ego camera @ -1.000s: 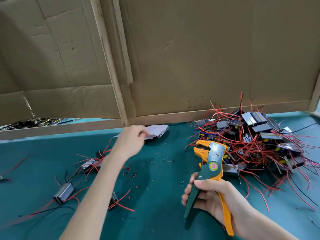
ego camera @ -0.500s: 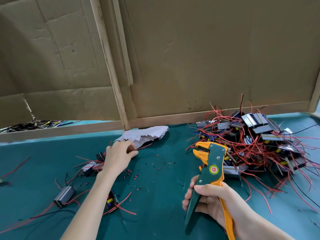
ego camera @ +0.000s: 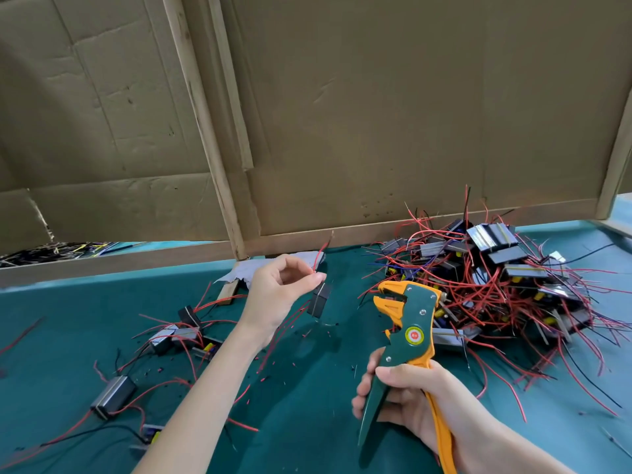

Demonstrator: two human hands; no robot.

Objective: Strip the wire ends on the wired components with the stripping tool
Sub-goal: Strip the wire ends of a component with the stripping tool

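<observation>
My left hand [ego camera: 278, 292] pinches a red wire [ego camera: 321, 252] whose end points up, and a small black component [ego camera: 318, 300] dangles from it just above the green table. My right hand [ego camera: 407, 398] grips the handles of the orange and green stripping tool [ego camera: 408, 331], held upright with its jaws a short way right of the component. A big heap of wired components [ego camera: 506, 289] with red and black leads lies at the right. Several components [ego camera: 178, 333] lie scattered at the left.
Cardboard walls on wooden frames [ego camera: 342, 230] close off the back of the green table [ego camera: 307, 405]. A crumpled grey paper [ego camera: 249, 268] and a small wood block [ego camera: 227, 290] lie near the wall. Bits of red insulation [ego camera: 273, 364] litter the middle.
My left hand has lifted from the left group of components and moved right, now holding one component up by its red wire. The stripping tool has stayed about where it was.
</observation>
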